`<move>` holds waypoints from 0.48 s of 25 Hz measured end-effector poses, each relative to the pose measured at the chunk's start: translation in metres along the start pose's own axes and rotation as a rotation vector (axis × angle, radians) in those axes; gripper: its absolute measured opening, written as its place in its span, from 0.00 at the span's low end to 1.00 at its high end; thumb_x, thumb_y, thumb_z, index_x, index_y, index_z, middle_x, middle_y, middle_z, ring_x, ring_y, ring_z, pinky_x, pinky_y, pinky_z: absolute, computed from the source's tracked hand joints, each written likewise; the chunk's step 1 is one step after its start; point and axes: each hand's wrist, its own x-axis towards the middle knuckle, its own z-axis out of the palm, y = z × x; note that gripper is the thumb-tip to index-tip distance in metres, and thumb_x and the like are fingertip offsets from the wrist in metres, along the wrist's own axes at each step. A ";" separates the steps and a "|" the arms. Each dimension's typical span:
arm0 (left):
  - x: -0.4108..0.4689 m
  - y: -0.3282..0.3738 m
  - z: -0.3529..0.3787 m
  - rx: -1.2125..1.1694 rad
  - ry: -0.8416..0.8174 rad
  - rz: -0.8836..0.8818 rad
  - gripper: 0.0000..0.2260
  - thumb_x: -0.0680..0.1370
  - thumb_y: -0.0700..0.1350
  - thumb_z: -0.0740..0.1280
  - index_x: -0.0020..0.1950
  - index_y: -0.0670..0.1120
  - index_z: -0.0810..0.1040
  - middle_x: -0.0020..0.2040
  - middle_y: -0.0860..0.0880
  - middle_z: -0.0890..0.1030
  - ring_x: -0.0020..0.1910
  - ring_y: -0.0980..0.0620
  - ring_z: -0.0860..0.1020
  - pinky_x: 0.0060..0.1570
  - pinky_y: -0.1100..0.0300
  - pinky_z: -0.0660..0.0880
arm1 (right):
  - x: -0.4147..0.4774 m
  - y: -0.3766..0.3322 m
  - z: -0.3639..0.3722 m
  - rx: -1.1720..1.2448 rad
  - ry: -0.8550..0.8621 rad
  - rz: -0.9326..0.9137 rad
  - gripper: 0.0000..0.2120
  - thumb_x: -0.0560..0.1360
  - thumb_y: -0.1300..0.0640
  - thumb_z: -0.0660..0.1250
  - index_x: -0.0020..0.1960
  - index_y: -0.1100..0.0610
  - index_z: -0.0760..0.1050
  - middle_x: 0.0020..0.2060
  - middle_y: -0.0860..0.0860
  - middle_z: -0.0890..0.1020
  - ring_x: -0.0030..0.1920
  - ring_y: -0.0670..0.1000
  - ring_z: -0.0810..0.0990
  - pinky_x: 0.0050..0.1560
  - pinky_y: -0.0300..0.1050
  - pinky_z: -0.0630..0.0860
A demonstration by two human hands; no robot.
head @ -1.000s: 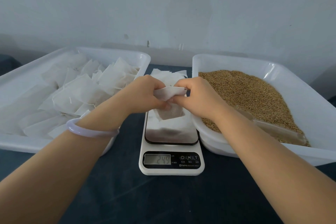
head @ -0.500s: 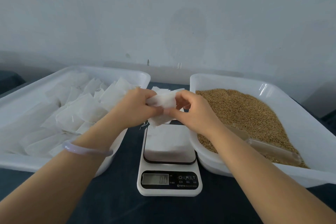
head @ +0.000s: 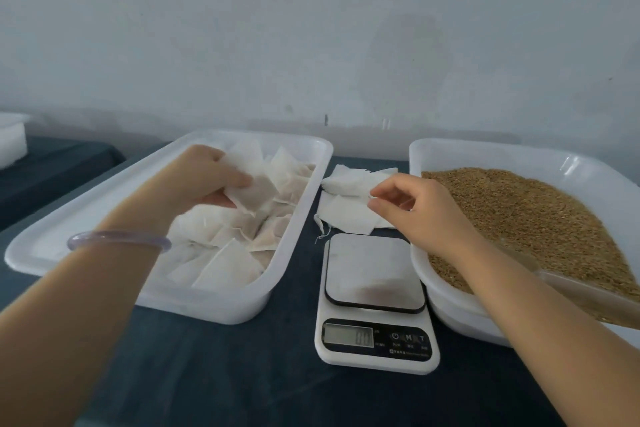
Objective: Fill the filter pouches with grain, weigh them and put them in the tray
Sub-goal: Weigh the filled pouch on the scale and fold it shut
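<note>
Finds left grip [head: 204, 180] curled round a filled pouch [head: 251, 192] above the left tray [head: 207, 303], over other filled pouches [head: 232, 269]. Finds right grip [head: 415, 210] narrow, fingertips [head: 375, 206] at the empty pouches [head: 346, 215] behind the scale [head: 375, 272]; cannot tell whether pinching. Reads zero on scale. Notes grain [head: 519, 215] and scoop [head: 588, 291] in right tray [head: 485, 154], on dark counter [head: 207, 374].

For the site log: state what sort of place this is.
Probably a small hand-packing bench: a digital scale stands between a white tray of filled filter pouches and a white tub of loose grain, and the left hand holds one pouch over the tray.
</note>
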 end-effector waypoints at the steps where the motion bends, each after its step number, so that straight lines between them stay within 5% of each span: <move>1: 0.001 -0.005 0.000 0.044 -0.017 -0.009 0.03 0.73 0.35 0.70 0.40 0.37 0.78 0.35 0.41 0.82 0.32 0.48 0.83 0.33 0.60 0.81 | 0.000 0.001 0.000 -0.010 -0.004 0.000 0.02 0.72 0.52 0.70 0.44 0.48 0.79 0.40 0.41 0.81 0.41 0.34 0.77 0.41 0.24 0.70; 5: -0.003 -0.010 -0.024 0.015 0.022 -0.024 0.02 0.73 0.35 0.70 0.41 0.37 0.79 0.35 0.42 0.84 0.35 0.48 0.84 0.32 0.62 0.80 | -0.001 0.004 -0.002 -0.046 -0.013 -0.006 0.02 0.73 0.54 0.70 0.45 0.49 0.80 0.39 0.40 0.81 0.41 0.35 0.77 0.40 0.23 0.70; 12: -0.020 -0.032 -0.009 -0.248 -0.280 -0.294 0.09 0.71 0.33 0.70 0.51 0.36 0.79 0.47 0.39 0.84 0.43 0.45 0.84 0.35 0.60 0.81 | -0.001 -0.001 0.003 -0.064 -0.046 -0.043 0.04 0.73 0.57 0.70 0.43 0.48 0.79 0.38 0.40 0.81 0.40 0.35 0.77 0.40 0.24 0.70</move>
